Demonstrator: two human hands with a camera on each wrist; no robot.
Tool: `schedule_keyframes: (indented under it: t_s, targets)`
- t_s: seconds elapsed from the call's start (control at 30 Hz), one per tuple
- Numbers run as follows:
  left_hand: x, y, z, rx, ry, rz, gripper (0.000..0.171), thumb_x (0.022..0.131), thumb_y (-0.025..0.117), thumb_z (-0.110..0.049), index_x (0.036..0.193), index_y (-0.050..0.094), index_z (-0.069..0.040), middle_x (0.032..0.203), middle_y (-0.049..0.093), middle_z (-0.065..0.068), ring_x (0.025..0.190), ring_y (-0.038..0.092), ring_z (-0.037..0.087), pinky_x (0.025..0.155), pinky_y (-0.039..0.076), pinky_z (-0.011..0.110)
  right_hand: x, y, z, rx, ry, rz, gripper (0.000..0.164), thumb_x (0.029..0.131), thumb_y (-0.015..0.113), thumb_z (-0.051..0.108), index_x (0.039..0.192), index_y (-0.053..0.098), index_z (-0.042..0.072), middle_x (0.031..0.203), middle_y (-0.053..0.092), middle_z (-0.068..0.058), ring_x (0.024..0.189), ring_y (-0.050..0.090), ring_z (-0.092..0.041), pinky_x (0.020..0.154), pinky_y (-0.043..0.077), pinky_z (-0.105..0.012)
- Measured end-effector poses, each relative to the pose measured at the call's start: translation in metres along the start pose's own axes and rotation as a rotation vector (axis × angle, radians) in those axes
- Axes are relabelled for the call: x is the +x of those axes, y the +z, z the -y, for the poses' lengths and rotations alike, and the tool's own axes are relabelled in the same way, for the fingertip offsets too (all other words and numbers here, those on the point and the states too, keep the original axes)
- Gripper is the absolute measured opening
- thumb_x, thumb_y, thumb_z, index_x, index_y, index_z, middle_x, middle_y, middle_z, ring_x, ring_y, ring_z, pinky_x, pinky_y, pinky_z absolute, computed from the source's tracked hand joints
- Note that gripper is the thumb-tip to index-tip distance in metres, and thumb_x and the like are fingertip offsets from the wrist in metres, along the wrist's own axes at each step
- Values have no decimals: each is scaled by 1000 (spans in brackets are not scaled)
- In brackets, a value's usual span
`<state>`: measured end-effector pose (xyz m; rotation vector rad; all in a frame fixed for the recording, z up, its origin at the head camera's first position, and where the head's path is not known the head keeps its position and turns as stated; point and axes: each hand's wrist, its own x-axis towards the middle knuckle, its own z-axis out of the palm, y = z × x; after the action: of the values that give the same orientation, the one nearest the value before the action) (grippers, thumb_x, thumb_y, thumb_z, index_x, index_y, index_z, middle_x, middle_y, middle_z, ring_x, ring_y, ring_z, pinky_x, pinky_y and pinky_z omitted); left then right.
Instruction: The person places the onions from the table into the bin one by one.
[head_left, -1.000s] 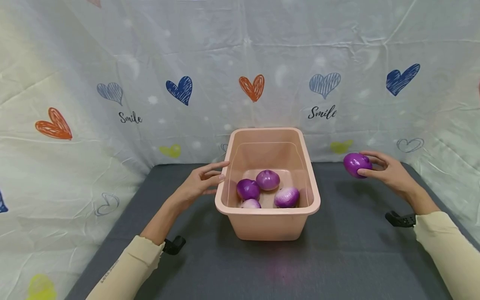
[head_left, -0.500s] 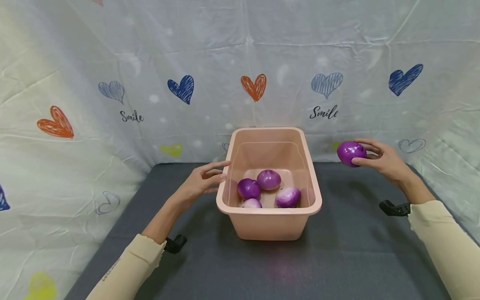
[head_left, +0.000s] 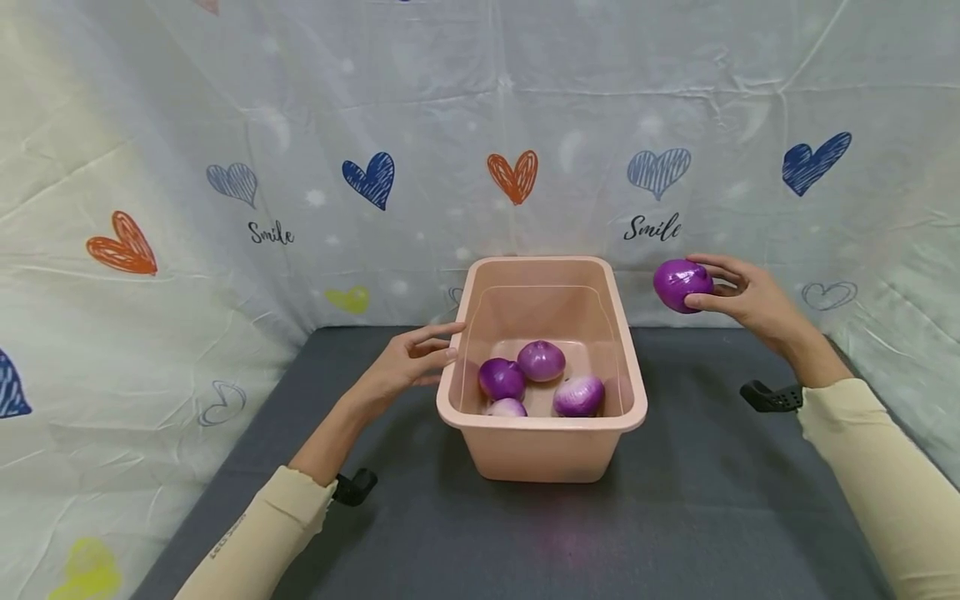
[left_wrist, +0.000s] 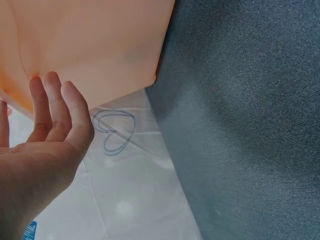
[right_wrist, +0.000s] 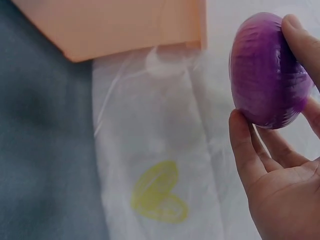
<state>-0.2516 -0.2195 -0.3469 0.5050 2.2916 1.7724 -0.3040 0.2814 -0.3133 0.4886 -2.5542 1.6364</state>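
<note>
A pink plastic bin (head_left: 532,450) stands on the dark cloth, holding several purple onions (head_left: 542,361) on its floor. My left hand (head_left: 397,367) touches the bin's left side near the rim, its fingers fairly straight; in the left wrist view the fingers (left_wrist: 59,107) lie against the outer wall. My right hand (head_left: 753,304) pinches another purple onion (head_left: 682,285) between thumb and fingers, raised above the table to the right of the bin. The right wrist view shows this held onion (right_wrist: 265,72) apart from the bin's wall (right_wrist: 120,25).
A dark grey cloth (head_left: 675,517) covers the table. Behind it hangs a pale curtain (head_left: 435,92) printed with hearts, close to the bin's back side. The curtain also runs down the left and right sides of the table.
My right hand has risen and moved left toward the bin with the onion in its grip. The left hand keeps its place at the bin's side.
</note>
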Motion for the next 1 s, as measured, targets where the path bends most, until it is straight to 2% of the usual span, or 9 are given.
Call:
schedule_keyframes:
  t_s: [0.2,0.43,0.77,1.0]
  targets:
    - [1,-1,0,2,-1,0,54,99,71,-28,150,55,-20,134,61,14,126,57,29,99,50,50,7,7,14,36,-44,3,64,95,76,18,152,48,12,148,45,-17,130,49,-39,91,51,-22]
    - [3,-4,-1,22,-3,-8,56,96,74,-31,148,57,-19,137,60,11,128,55,29,103,43,59,15,15,29,74,-114,40,61,95,75,11,151,49,11,148,45,-15,133,48,-39,92,51,-23]
    - [2,-4,-1,21,-2,-21,52,97,73,-31,146,59,-21,135,62,10,126,56,26,101,47,54,31,38,40,152,-182,125,61,92,75,3,148,51,7,143,51,-14,126,55,-33,92,53,-29]
    - [4,-3,-2,15,-9,-20,53,97,74,-32,146,59,-21,132,62,12,126,57,27,99,49,52,40,51,47,139,-205,179,61,91,77,2,147,53,5,143,52,-13,125,55,-32,92,54,-32]
